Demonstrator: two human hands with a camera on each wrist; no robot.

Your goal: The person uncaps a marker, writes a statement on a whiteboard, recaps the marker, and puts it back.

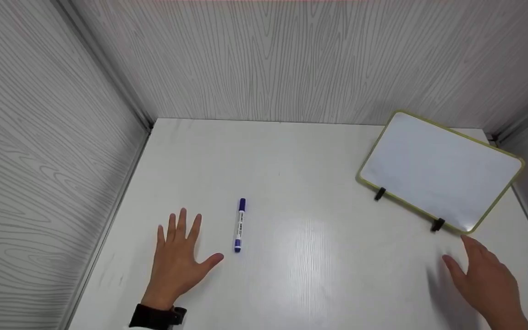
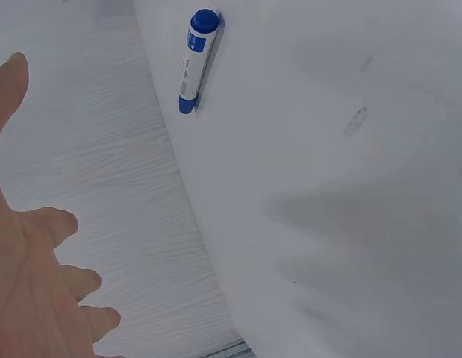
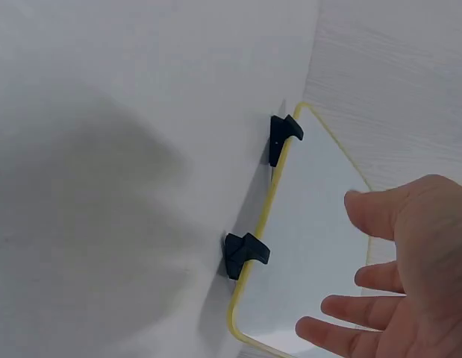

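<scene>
My left hand (image 1: 179, 261), fingers spread wide, is over the table to the left of a whiteboard marker (image 1: 239, 225). That marker has a white barrel and blue ends, and it lies apart from the thumb; the left wrist view shows the same marker (image 2: 198, 61) beyond my fingers. At the right, a small whiteboard (image 1: 438, 172) with a yellow-green frame leans back on two black stand clips (image 1: 437, 224). My right hand (image 1: 491, 279) holds nothing, its fingertips close to the board's lower right corner. In the right wrist view the thumb and fingers are extended, overlapping the board (image 3: 305, 231).
The white table (image 1: 300, 275) carries the board and the marker. Grey wood-grain panels wall it in at the back (image 1: 264, 59), at the left (image 1: 39, 160) and at the right. A black watch (image 1: 158, 316) is on my left wrist.
</scene>
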